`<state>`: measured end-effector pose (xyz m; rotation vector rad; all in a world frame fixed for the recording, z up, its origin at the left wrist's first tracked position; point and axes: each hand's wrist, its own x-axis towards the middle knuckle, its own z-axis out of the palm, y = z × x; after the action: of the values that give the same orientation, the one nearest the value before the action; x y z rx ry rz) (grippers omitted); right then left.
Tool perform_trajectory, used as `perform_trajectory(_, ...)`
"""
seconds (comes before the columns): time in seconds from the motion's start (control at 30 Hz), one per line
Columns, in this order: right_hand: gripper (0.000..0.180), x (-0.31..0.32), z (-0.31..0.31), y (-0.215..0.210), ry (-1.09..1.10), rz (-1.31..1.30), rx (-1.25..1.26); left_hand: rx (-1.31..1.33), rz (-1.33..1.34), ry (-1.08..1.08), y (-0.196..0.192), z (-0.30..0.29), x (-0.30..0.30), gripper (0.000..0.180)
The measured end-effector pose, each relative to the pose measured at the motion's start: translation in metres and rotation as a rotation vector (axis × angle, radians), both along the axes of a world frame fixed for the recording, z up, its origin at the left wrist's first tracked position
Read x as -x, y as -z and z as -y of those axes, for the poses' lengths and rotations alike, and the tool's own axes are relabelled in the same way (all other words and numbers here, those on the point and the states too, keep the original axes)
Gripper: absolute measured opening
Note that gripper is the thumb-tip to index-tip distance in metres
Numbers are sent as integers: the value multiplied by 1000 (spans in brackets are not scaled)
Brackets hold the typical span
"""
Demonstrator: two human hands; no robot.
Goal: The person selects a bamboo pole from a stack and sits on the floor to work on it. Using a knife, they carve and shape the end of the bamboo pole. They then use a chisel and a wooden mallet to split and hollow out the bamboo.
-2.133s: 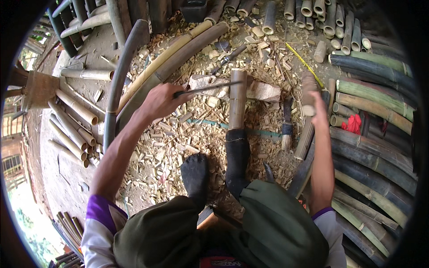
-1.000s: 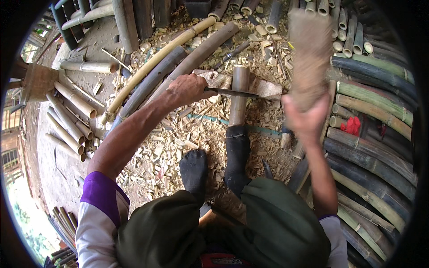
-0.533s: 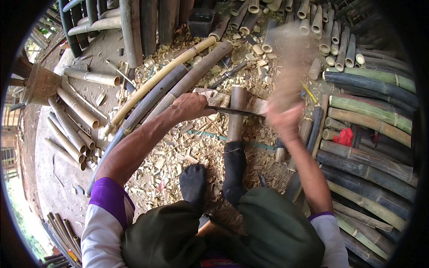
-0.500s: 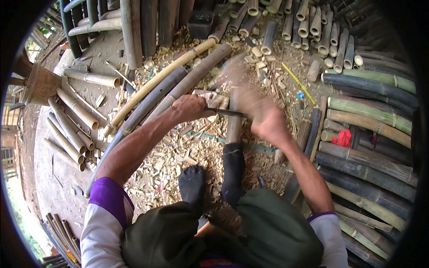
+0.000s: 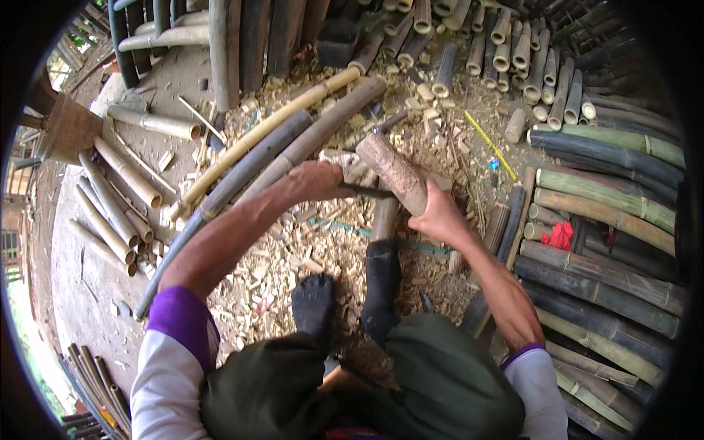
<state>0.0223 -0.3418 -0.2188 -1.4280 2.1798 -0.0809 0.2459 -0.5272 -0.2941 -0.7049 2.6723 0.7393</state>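
Just beyond the left hand, whose fingers clench a blade handle across the upright bamboo piece, the right hand grips a wooden mallet on it, splitting barely begun.

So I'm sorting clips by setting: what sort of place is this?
Likely an open-air bamboo workshop: stacked bamboo poles, cut tube sections, and a ground covered in chips, where the right hand swings a wooden mallet.

Left hand fisted far ahead, arm stretched out from the near left, right hand clenched just right of it, forearm angled in from the near right
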Motion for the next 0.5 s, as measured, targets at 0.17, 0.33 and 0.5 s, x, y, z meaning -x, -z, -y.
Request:
perform_trajectory(0.17,74,8,30,-92,3,364,294,13,2,-32,6,2,-36,76)
perform_trajectory(0.33,61,-8,-5,-41,221,416,861,19,-28,-17,7,-2,-16,76)
perform_trajectory(0.5,95,-19,-6,-17,68,75,-220,-13,45,12,29,9,-18,72)
